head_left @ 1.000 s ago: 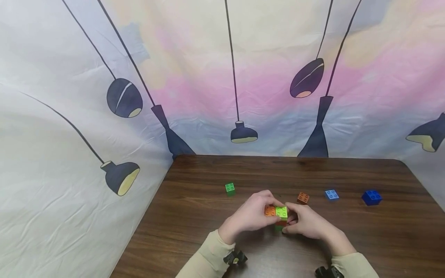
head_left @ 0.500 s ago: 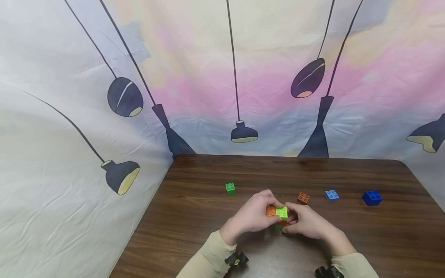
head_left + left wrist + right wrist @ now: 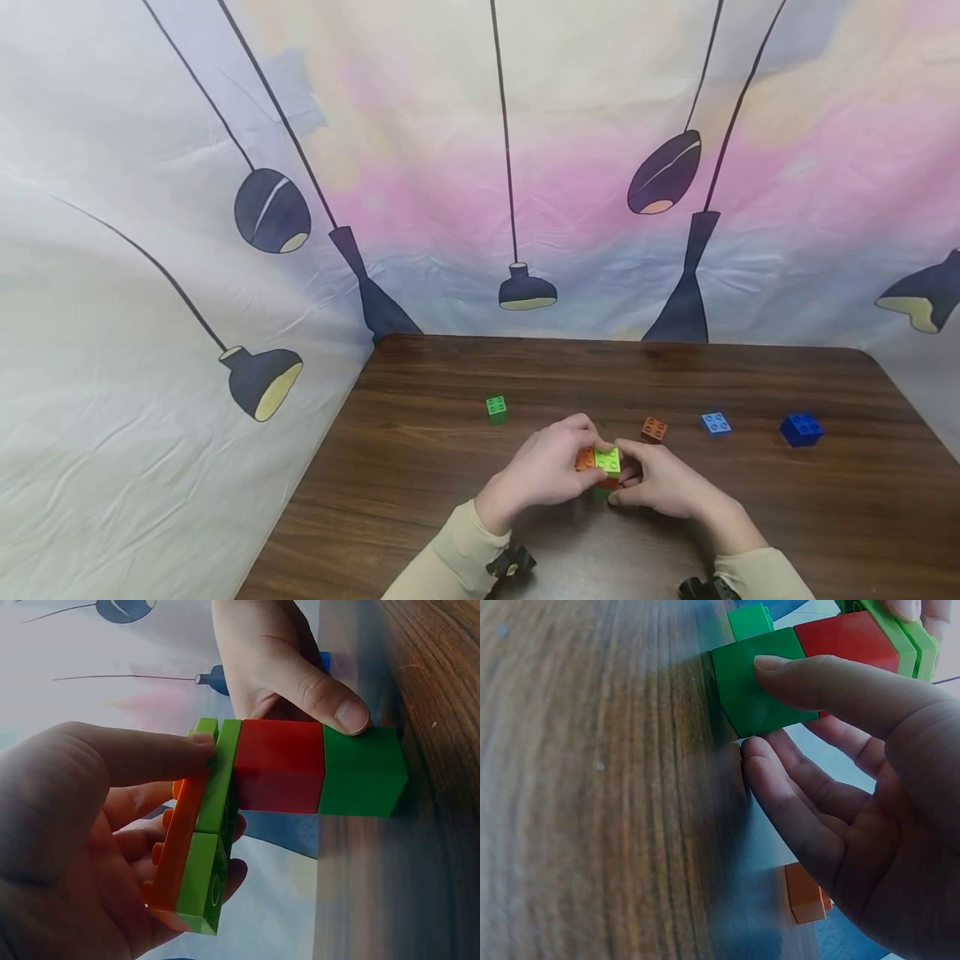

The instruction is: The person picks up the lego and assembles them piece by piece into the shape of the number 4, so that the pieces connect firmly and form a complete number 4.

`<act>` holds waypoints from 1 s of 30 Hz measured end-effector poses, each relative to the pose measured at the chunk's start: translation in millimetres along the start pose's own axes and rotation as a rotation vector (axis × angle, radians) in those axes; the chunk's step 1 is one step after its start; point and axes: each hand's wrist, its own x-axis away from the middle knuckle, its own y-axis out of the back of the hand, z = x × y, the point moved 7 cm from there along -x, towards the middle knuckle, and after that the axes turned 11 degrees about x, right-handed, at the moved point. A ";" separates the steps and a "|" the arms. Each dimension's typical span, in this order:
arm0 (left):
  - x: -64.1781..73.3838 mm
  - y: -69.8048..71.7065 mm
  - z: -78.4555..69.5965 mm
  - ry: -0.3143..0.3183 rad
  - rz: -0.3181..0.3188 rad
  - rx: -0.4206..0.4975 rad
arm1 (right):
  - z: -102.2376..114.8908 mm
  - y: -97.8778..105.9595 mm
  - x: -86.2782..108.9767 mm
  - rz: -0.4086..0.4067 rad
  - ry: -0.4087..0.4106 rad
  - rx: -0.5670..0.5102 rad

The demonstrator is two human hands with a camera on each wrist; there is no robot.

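Observation:
A small stack of toy building bricks stands on the table between my hands. At its base is a green brick (image 3: pixel 364 784), with a red brick (image 3: pixel 279 766) on it. Thin lime pieces (image 3: pixel 217 784) and an orange piece (image 3: pixel 180 855) lie across the top, jutting out to the left past the red brick. A lime brick (image 3: pixel 607 460) caps the right end. My left hand (image 3: pixel 546 468) pinches this upper part, thumb on the near side and fingers behind. My right hand (image 3: pixel 670 482) holds the base, its thumb flat against the green brick.
Behind my hands on the brown wooden table (image 3: pixel 390 467) lie a loose green brick (image 3: pixel 497 408) to the left, then a brown-orange brick (image 3: pixel 654 428), a light blue one (image 3: pixel 716 423) and a dark blue one (image 3: pixel 802 429) to the right. A printed cloth (image 3: pixel 450 183) hangs behind the table.

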 end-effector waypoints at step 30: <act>0.9 -3.2 5.9 -0.046 -0.005 -0.020 | -3.0 -1.9 0.3 0.010 -0.012 -0.032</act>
